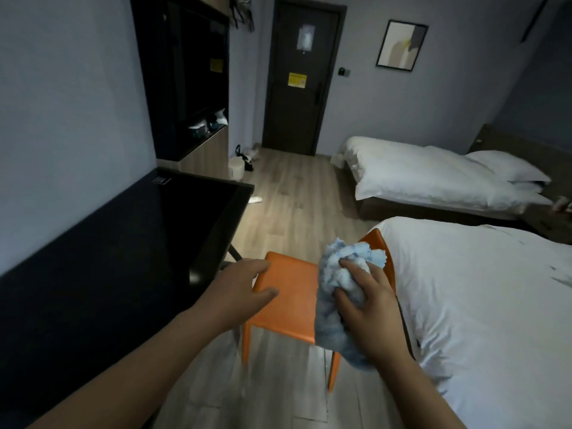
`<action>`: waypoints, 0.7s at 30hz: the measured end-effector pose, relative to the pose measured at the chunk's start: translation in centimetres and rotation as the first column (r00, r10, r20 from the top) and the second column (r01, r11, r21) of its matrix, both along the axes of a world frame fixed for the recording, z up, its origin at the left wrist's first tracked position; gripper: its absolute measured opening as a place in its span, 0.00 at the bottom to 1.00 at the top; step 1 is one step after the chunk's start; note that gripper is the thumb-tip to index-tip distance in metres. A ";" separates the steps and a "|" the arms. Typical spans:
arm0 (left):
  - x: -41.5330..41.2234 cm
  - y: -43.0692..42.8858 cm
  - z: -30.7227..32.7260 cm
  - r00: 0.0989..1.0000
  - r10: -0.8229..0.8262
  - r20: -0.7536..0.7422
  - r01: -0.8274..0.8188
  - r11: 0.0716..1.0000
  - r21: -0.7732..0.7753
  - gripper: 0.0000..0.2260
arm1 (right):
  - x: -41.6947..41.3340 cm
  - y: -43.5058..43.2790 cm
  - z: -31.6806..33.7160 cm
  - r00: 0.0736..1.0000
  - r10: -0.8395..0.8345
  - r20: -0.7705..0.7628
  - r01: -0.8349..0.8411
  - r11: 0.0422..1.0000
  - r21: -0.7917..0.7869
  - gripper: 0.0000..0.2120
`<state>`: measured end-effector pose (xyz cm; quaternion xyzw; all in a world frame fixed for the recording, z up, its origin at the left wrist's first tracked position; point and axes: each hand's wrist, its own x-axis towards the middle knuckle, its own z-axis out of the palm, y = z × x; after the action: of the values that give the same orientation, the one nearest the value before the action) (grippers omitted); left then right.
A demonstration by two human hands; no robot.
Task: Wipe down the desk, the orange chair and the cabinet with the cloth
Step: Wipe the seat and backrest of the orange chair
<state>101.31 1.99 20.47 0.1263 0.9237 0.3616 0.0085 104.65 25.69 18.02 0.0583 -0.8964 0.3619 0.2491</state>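
cloth [337,292]: pale blue, fluffy, bunched | gripped in right hand [368,308], over orange chair [288,301] | left hand [238,292]: fingers spread, holding nothing

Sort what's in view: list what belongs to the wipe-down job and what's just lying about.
For the job:
blue cloth, gripped by the right hand
orange chair, left hand open over its seat
black desk
cabinet

Just lying about:
near bed
far bed
framed picture
door
bags and white bin on the floor
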 end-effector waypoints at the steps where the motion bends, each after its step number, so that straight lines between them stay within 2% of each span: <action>1: -0.9 1.3 0.3 1.000 -0.007 -0.022 0.006 1.000 -0.012 0.25 | -0.7 1.4 0.2 1.000 -0.011 -0.007 0.011 1.000 0.005 0.22; 11: -8.7 13.9 1.1 0.992 -0.039 -0.118 0.044 0.998 0.044 0.25 | -7.5 14.5 2.4 0.992 -0.112 -0.063 0.114 0.993 0.028 0.21; 21: -18.4 19.4 -0.4 0.991 -0.111 -0.074 0.114 0.992 0.051 0.25 | -14.7 20.6 1.5 0.972 -0.234 -0.022 0.235 0.971 0.047 0.21</action>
<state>82.88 21.36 20.09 0.1911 0.9044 0.3813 -0.0076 89.94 46.26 19.52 -0.0389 -0.9037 0.3072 0.2958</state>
